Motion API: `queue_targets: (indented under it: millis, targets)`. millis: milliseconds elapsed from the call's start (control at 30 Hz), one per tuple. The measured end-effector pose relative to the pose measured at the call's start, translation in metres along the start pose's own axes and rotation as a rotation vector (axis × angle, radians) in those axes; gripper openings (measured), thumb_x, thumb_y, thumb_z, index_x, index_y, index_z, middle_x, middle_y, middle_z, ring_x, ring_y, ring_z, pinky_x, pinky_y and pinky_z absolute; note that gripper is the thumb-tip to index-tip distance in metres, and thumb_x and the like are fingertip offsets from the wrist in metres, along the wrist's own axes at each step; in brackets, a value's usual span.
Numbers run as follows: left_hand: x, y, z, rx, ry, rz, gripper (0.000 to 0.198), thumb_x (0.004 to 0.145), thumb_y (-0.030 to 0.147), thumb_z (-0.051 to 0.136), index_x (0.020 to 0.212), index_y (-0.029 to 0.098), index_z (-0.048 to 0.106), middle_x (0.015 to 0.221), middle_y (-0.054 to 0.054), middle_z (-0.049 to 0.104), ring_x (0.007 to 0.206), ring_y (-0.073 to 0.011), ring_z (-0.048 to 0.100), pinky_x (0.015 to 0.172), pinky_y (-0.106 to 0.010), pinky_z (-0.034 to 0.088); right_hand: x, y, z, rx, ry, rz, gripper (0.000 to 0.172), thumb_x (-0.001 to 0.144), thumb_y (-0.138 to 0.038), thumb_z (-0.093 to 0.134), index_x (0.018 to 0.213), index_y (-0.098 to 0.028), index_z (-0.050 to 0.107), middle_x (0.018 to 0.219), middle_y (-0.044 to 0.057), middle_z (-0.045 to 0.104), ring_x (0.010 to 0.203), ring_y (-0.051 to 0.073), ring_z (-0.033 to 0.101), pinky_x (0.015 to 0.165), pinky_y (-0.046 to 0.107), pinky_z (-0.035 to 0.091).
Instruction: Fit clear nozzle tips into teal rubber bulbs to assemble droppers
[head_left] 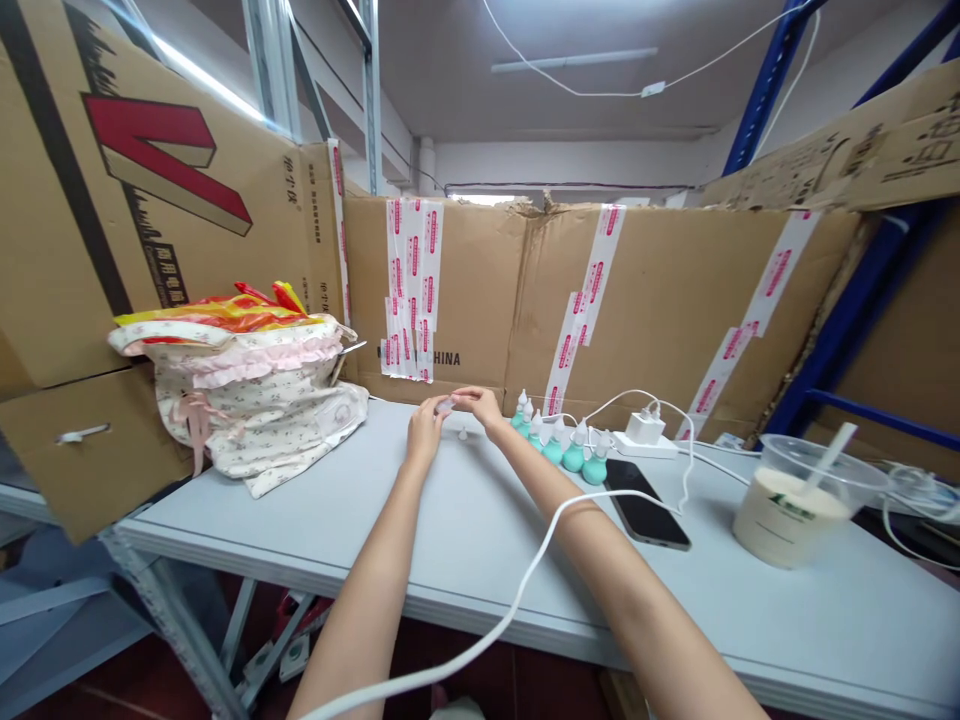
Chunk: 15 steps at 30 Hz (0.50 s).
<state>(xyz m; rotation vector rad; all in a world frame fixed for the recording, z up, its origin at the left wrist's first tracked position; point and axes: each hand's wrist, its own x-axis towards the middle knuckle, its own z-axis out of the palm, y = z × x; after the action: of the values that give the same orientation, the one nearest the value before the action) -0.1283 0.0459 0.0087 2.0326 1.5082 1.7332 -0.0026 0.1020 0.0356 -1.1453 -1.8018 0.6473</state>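
Observation:
My left hand [425, 428] is closed on a small translucent piece [445, 406], too small to name, above the far part of the table. My right hand [480, 405] reaches across to it, its fingertips pinched at the same piece. Just below the hands, a small whitish nozzle-like part [463, 434] stands on the tabletop. To the right of my right hand is a row of several small teal bottles [574, 456] with clear pointed tips.
A black phone [646, 505] lies beside the bottles. A white cable [517, 590] loops over my right forearm from a charger [645, 428]. A drink cup [787, 515] stands right, a floral cloth bag [262, 400] left. Cardboard walls [660, 300] edge the grey table [480, 540].

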Motion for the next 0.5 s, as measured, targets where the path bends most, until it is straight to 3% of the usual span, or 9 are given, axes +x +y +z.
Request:
queue_targets:
  millis: [133, 300, 500]
  targets:
    - [0.004, -0.004, -0.009, -0.059, 0.314, -0.177, 0.024, 0.078, 0.019, 0.05, 0.101, 0.017, 0.057, 0.098, -0.008, 0.063, 0.083, -0.0168, 0.058, 0.078, -0.028, 0.042, -0.004, 0.0, 0.005, -0.098, 0.026, 0.019, 0.021, 0.077, -0.025, 0.054, 0.094, -0.023, 0.065, 0.096, 0.002, 0.067, 0.093, 0.017, 0.058, 0.084, 0.032, 0.04]
    - [0.006, -0.015, -0.021, -0.128, 0.726, -0.428, 0.024, 0.08, 0.023, 0.047, 0.102, 0.016, 0.053, 0.098, -0.009, 0.061, 0.078, -0.014, 0.059, 0.071, -0.024, 0.043, -0.002, -0.001, 0.018, -0.732, -0.201, -0.134, 0.033, 0.078, -0.014, 0.049, 0.104, -0.028, 0.063, 0.114, 0.007, 0.059, 0.113, 0.025, 0.043, 0.092, 0.048, 0.028]
    - [0.008, -0.037, -0.025, -0.07, 0.887, -0.67, 0.026, 0.083, 0.023, 0.041, 0.107, 0.014, 0.048, 0.1, -0.013, 0.059, 0.083, -0.0167, 0.061, 0.074, -0.029, 0.044, 0.029, 0.004, 0.043, -0.737, -0.414, -0.214, 0.046, 0.078, -0.01, 0.047, 0.117, -0.033, 0.055, 0.119, 0.006, 0.057, 0.114, 0.025, 0.043, 0.091, 0.046, 0.031]
